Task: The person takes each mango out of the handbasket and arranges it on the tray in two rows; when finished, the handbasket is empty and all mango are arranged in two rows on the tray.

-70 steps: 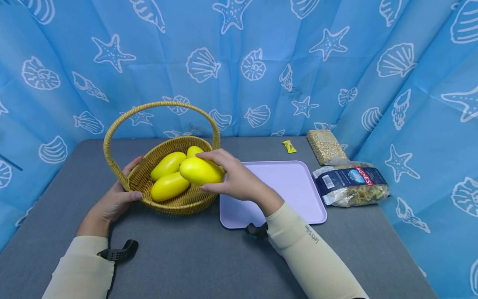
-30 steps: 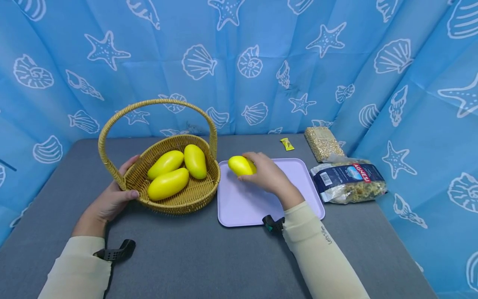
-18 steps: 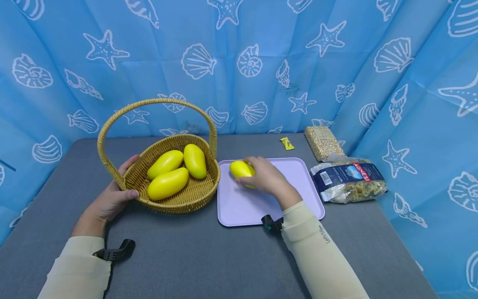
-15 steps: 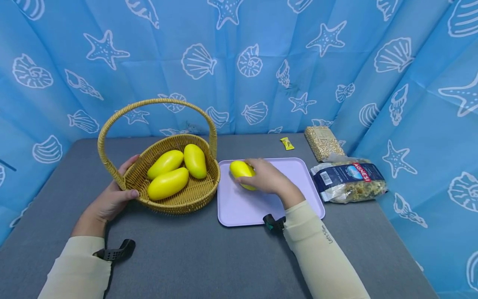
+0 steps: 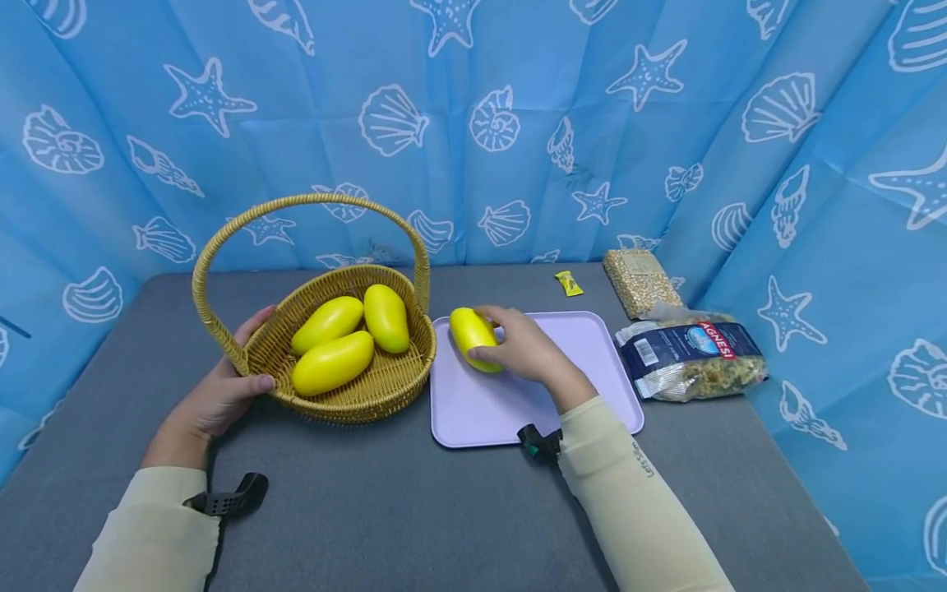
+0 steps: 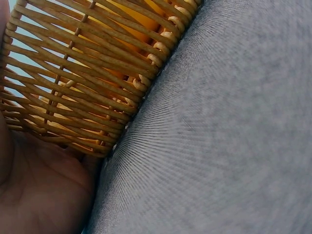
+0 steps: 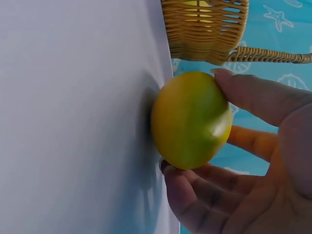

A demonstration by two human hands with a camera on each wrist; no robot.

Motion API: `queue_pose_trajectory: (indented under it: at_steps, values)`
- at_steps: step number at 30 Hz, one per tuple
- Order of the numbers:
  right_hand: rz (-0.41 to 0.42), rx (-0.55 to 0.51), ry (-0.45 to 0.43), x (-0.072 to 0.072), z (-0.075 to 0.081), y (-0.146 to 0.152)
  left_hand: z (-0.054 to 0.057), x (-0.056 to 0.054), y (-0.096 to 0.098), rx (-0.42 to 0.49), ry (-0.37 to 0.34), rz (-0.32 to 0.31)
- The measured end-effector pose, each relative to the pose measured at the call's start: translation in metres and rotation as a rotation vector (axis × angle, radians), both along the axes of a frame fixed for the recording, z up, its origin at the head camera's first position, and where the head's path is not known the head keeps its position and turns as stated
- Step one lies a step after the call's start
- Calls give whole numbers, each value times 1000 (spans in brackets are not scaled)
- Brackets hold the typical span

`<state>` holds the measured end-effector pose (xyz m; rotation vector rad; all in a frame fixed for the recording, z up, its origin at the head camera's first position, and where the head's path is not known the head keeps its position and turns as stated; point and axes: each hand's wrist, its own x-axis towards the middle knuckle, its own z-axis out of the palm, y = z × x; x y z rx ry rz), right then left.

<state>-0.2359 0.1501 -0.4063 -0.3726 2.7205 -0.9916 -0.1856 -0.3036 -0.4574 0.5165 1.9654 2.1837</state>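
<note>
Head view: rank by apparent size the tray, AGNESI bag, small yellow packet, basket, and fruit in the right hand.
1. Basket, counting its handle
2. Tray
3. AGNESI bag
4. Yellow fruit in the right hand, partly hidden
5. Small yellow packet

Basket (image 5: 388, 395) left of tray (image 5: 496, 415)

Head view: bright, even light. Left wrist: left hand (image 6: 44, 190) dim, cloth (image 6: 234, 122) blurred at right. Right wrist: fruit (image 7: 187, 119) shows glare, casts soft shadow on tray (image 7: 63, 117).
</note>
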Motion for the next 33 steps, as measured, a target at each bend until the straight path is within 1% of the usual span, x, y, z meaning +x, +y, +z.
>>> queue_pose_trajectory:
  at_steps: [10,19,26,33]
  values:
    - [-37,-37,8,-1,-5,-3,0,0,0,4,4,-3]
    - [-59,-72,17,-1,-9,-5,-2,-1,-3,10,-2,-12]
    - [-61,-47,33,0,-6,-5,-1,-1,-2,-2,-10,-1]
    - [-65,-38,40,-2,-8,-5,-3,-1,-1,2,21,-12]
